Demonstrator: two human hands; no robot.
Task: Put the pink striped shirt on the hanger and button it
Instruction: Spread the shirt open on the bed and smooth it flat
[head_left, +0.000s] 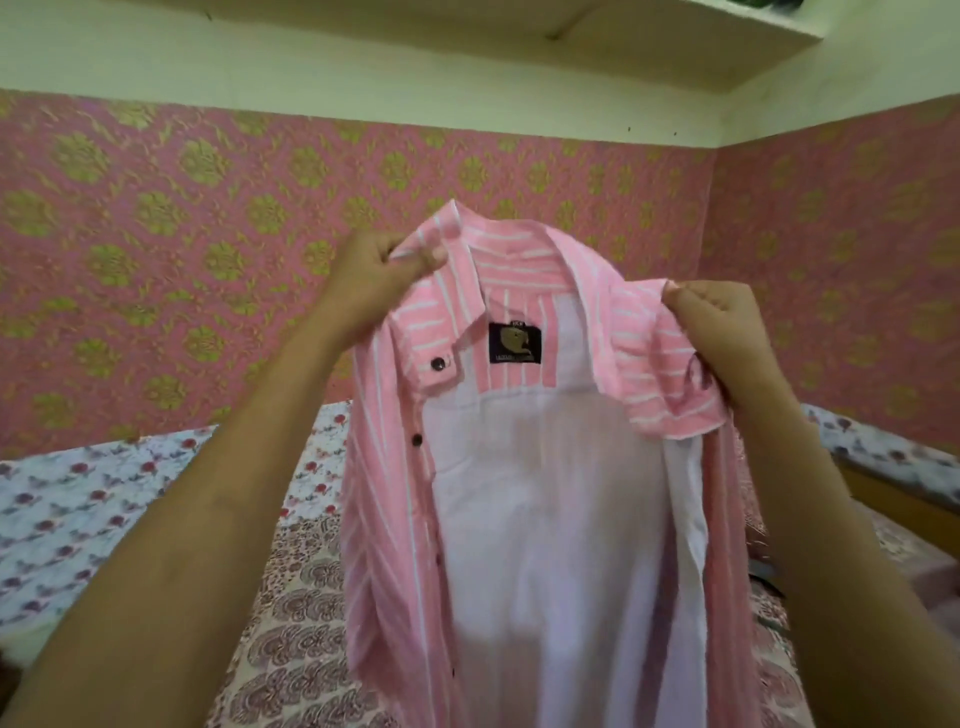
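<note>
Shirt held up open by both hands, above the bed.

The left hand (371, 270) pinches the shirt (395, 519) at its collar; the right hand (727, 325) grips the opposite shoulder. The front hangs unbuttoned, label (515, 343) visible, over the patterned bed (291, 623).

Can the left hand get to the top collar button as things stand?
Probably not yet. The left hand grips the shirt collar and is busy; the button below it is uncovered, so the way is free once it lets go.
</note>
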